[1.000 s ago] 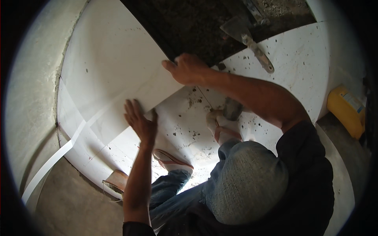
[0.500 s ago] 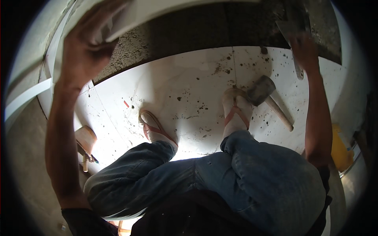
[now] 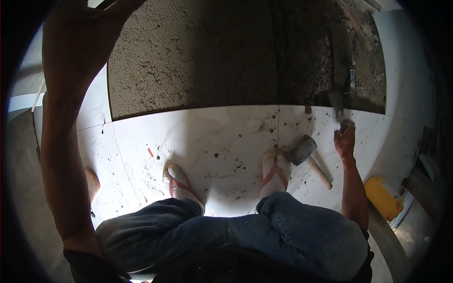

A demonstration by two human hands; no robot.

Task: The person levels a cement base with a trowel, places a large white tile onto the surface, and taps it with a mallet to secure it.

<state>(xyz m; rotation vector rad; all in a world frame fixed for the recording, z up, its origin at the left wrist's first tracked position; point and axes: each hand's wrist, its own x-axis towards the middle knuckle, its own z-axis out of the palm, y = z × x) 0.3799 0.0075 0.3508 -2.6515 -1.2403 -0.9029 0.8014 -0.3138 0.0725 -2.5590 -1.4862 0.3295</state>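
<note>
The person's right hand (image 3: 344, 141) was closed around the handle of a trowel (image 3: 340, 70) lying over the mortar bed (image 3: 212, 56), beside a rubber mallet (image 3: 309, 158) and yellow container (image 3: 383, 197), while the raised left hand (image 3: 89, 19) gripped a white tile's edge (image 3: 96, 3).

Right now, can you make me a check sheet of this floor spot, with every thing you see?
Surface: white floor tiles speckled with dark crumbs; a rough grey mortar bed lies beyond them.
Job's things: a trowel in the right hand, blade over the mortar; the left hand is raised at the top edge, what it holds is cut off.
Clutter: a rubber mallet lying by the right sandal; a small red bit on a tile.
Hands: right shut on the trowel; left cannot tell.
Cables: nothing seen.
Surroundings: a yellow container at the right; a white strip at the left.
</note>
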